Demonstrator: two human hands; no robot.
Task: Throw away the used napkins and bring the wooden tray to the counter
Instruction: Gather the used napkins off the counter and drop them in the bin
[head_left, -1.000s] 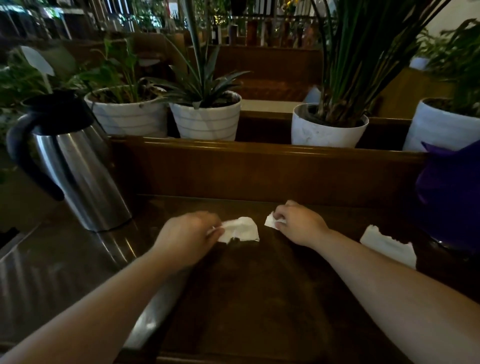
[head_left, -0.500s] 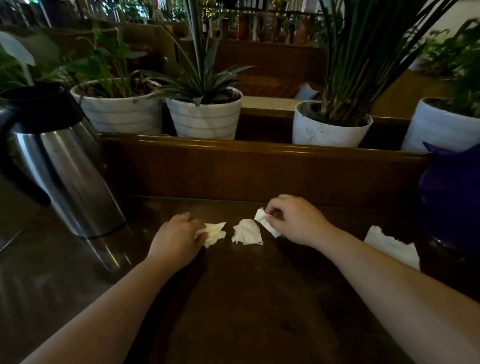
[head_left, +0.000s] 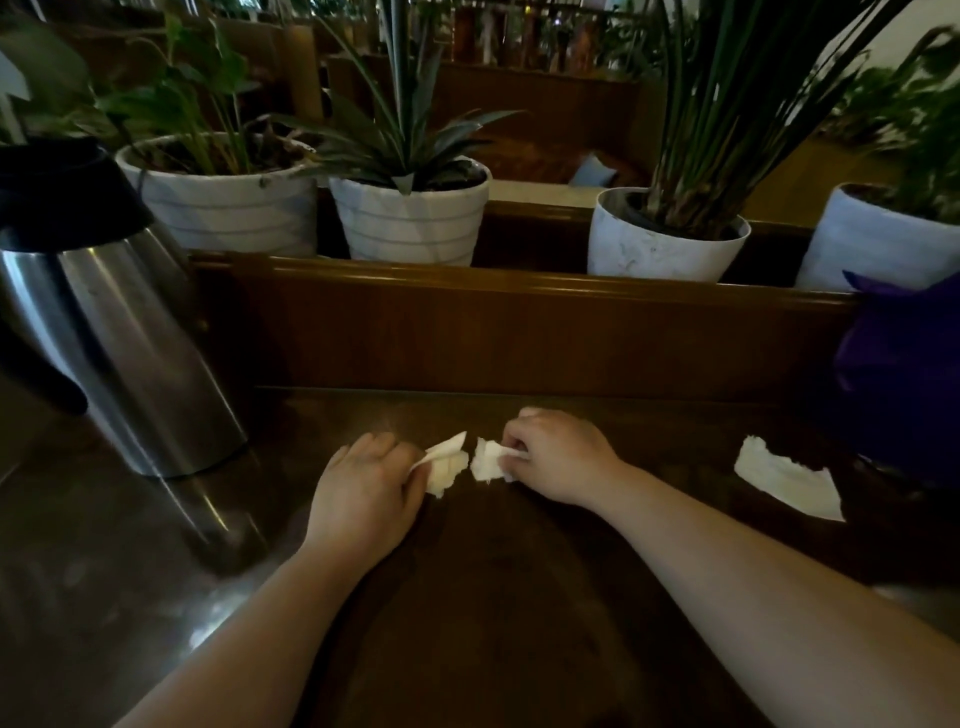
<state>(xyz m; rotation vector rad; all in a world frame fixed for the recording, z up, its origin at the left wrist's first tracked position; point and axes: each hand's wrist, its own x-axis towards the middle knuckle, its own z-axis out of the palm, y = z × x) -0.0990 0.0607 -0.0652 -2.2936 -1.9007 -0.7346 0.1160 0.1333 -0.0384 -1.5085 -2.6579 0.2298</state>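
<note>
My left hand (head_left: 363, 493) pinches a crumpled white napkin (head_left: 445, 465) at the middle of a dark wooden tray (head_left: 493, 613) that lies on the table. Just to its right, my right hand (head_left: 558, 457) grips another white napkin piece (head_left: 487, 466); the two pieces sit a small gap apart. A third torn white napkin (head_left: 787, 483) lies loose on the wood at the right, beyond my right forearm.
A steel jug (head_left: 104, 332) with a black lid stands at the left. A wooden ledge (head_left: 519, 322) rises behind the tray, carrying several white plant pots (head_left: 410, 218). A purple object (head_left: 904, 374) sits at the right edge.
My right hand has moved left and taken the middle napkin piece. My left hand has shifted slightly toward the right, still holding its napkin. The view has tilted a little.
</note>
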